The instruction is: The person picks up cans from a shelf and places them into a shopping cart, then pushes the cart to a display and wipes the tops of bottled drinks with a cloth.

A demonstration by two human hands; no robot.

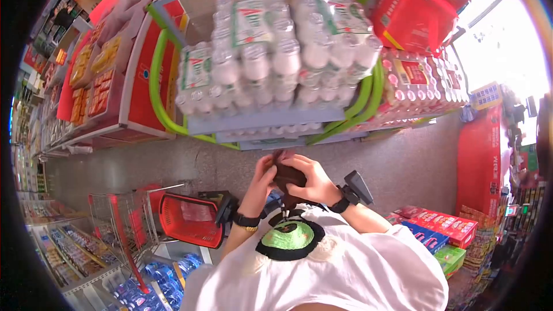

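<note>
Both hands are together in front of my chest, around a dark brown item [290, 177] that looks soft; what it is I cannot make out. My left hand [262, 178] holds its left side with bent fingers. Closed round the right side and top is my right hand [314, 179]. Each wrist carries a black strap with a device. Just below the hands, a green and black round patch [289, 238] shows on the white shirt.
Ahead stands a green-railed display of shrink-wrapped white bottles [253, 52]. A red basket [190, 219] and a wire cart [118, 219] are at the lower left. Boxes [438, 224] lie at the lower right. Red shelving [144, 75] stands left, a red counter [478, 158] right.
</note>
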